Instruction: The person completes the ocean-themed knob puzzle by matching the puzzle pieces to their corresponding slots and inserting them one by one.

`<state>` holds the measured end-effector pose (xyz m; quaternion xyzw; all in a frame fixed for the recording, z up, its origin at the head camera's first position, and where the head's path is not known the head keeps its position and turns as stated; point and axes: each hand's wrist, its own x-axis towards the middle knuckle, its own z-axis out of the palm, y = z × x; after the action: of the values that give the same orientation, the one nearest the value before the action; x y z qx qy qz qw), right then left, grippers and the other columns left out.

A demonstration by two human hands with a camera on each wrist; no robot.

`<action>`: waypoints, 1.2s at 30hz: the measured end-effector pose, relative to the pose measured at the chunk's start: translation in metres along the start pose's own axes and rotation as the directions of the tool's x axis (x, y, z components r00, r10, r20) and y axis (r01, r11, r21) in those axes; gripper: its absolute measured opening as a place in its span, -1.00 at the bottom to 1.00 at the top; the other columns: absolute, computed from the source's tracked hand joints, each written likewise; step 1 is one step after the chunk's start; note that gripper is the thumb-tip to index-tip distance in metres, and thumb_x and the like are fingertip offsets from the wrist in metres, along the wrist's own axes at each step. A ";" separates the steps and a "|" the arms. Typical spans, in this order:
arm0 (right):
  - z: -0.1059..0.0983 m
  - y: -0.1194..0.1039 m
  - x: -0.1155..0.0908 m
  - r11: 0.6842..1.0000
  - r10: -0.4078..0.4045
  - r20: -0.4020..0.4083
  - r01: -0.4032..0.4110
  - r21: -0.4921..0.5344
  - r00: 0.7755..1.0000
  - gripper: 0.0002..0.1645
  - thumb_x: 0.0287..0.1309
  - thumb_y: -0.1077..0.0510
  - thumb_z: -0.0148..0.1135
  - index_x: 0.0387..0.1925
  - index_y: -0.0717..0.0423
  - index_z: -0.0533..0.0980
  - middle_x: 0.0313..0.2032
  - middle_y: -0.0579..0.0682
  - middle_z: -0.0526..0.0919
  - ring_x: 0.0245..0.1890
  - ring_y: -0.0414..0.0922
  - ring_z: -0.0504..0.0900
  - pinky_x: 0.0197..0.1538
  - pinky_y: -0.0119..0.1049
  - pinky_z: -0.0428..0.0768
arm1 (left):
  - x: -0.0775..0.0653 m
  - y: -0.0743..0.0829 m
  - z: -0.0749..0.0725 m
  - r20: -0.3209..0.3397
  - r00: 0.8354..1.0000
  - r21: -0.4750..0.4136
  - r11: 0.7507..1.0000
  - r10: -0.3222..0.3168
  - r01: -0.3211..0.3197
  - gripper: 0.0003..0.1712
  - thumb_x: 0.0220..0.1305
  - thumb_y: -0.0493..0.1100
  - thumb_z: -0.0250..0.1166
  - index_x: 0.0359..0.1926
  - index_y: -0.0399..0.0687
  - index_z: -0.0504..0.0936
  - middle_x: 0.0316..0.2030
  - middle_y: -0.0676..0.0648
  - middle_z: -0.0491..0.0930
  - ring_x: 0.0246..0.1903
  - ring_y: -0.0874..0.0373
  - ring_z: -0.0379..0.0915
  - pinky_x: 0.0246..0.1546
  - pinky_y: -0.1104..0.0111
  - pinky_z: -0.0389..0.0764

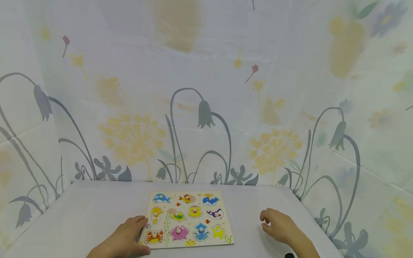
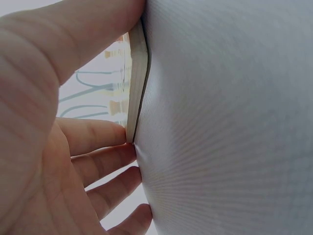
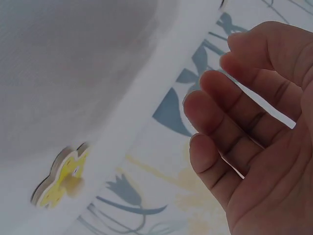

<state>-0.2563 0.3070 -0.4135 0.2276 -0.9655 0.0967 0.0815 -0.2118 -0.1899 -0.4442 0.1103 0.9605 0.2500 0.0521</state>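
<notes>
A wooden peg puzzle board (image 1: 191,218) with colourful sea animals lies flat on the table. My left hand (image 1: 122,238) holds its near left corner, thumb along the near edge and fingers at the left edge. The left wrist view shows the index fingertip at the board's side (image 2: 138,78). Most animals carry round knobs, such as the crab (image 1: 155,236); the star shape (image 1: 218,232) shows none. My right hand (image 1: 277,225) hovers right of the board, fingers loosely curled, holding nothing. In the right wrist view a yellow knobbed piece (image 3: 66,176) lies on the table near that hand.
The white table (image 1: 106,204) ends at a floral-print cloth (image 1: 206,143) hanging behind it and along both sides. A small black object (image 1: 289,255) shows at the bottom edge beside the right wrist.
</notes>
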 end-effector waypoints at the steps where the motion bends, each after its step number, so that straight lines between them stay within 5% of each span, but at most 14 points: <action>1: 0.000 0.003 -0.002 1.000 0.013 -0.003 -0.013 -0.005 1.000 -0.86 -0.02 0.19 0.33 -0.40 -0.06 0.52 -0.48 -0.30 0.37 -0.50 -0.34 0.32 -0.50 -0.37 0.36 | 0.000 0.000 0.000 0.000 1.000 0.001 1.000 0.001 -0.001 0.12 -0.32 0.26 0.56 0.21 -0.32 0.43 0.22 -0.28 0.35 0.23 -0.30 0.19 0.17 -0.24 0.23; 11: -0.011 0.025 -0.013 0.982 0.187 0.018 -0.187 -0.011 0.982 -0.85 -0.07 0.21 0.32 -0.42 -0.04 0.50 -0.48 -0.21 0.38 -0.48 -0.23 0.34 -0.46 -0.28 0.38 | 0.002 -0.001 0.000 -0.007 1.000 0.004 1.000 0.010 -0.010 0.12 -0.33 0.27 0.56 0.20 -0.33 0.43 0.21 -0.29 0.35 0.23 -0.31 0.19 0.17 -0.24 0.23; 36: -0.004 0.052 -0.024 0.940 0.318 0.115 -0.329 0.089 0.941 -0.86 -0.19 0.29 0.23 -0.49 0.03 0.49 -0.52 -0.08 0.40 -0.50 -0.13 0.37 -0.46 -0.24 0.38 | -0.001 0.000 0.001 -0.011 1.000 -0.004 1.000 0.004 -0.004 0.11 -0.34 0.26 0.56 0.19 -0.32 0.44 0.21 -0.28 0.37 0.22 -0.30 0.20 0.18 -0.23 0.22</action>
<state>-0.2579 0.3637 -0.4226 0.0743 -0.9860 0.1489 0.0045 -0.2111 -0.1895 -0.4445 0.1109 0.9601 0.2525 0.0466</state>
